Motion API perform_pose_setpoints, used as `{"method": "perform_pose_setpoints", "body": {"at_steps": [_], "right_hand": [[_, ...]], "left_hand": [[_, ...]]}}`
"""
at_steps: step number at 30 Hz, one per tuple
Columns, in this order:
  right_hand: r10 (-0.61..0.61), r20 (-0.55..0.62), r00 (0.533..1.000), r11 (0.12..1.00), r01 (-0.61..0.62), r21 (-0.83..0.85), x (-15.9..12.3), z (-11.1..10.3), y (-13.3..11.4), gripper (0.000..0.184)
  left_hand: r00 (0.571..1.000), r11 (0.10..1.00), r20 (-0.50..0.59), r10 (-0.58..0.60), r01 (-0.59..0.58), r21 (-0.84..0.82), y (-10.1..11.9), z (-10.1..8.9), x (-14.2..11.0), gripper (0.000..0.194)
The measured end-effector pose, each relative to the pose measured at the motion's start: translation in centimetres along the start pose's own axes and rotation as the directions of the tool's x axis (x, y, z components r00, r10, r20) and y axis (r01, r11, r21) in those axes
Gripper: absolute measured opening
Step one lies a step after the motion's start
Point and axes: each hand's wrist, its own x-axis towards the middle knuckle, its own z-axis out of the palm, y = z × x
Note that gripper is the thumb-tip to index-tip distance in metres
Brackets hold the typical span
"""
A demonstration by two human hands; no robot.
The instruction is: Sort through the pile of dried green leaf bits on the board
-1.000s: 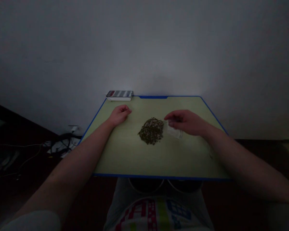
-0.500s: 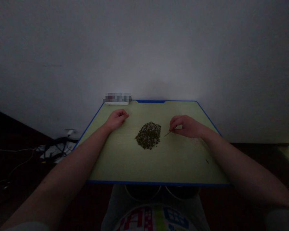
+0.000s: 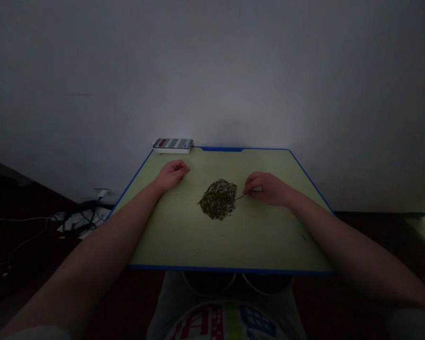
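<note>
A flat pile of small greenish-brown grains (image 3: 217,200) lies mid-table, too fine to name exactly. My right hand (image 3: 264,188), to the right of it, pinches a thin, needle-like stick (image 3: 241,197) between thumb and fingers. The stick's tip points left and down and reaches the pile's right edge. My left hand (image 3: 172,174) rests on the table beyond the pile to the left, its fingers curled in. Whether those fingers hold anything is hidden.
The pale tabletop (image 3: 212,245) has a blue edge. At the back left corner a phone (image 3: 173,143) lies on a white box (image 3: 172,151). A small dark reddish sliver (image 3: 303,237) lies near my right forearm. Cables (image 3: 81,222) run on the floor at left.
My right hand has moved a little left, bringing the stick's tip from just beside the grains to the pile's right edge. My left hand has stayed in place.
</note>
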Motion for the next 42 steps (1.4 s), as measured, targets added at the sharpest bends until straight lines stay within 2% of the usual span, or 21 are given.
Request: {"method": "perform_pose_setpoints", "body": {"at_steps": [18,29,36,42], "right_hand": [[-0.037,-0.006,0.999,0.996,0.037,-0.082,0.31,0.42,-0.02,0.022],[-0.041,0.028,0.999,0.997,0.043,-0.063,0.29,0.31,-0.14,0.023],[-0.036,-0.009,0.999,0.999,0.036,-0.038,0.12,0.06,-0.03,0.019],[-0.048,0.005,0.999,0.998,0.048,-0.045,0.22,0.34,0.10,0.022]], "left_hand": [[1.000,0.998,0.000,-0.011,0.011,-0.058,0.18,0.10,-0.02,0.024],[1.000,0.999,-0.001,-0.020,0.020,-0.045,0.20,0.03,-0.04,0.022],[1.000,0.998,0.003,-0.021,0.021,-0.051,0.15,0.02,-0.09,0.023],[1.000,0.997,0.018,-0.021,0.022,-0.074,-0.30,0.00,0.14,0.022]]}}
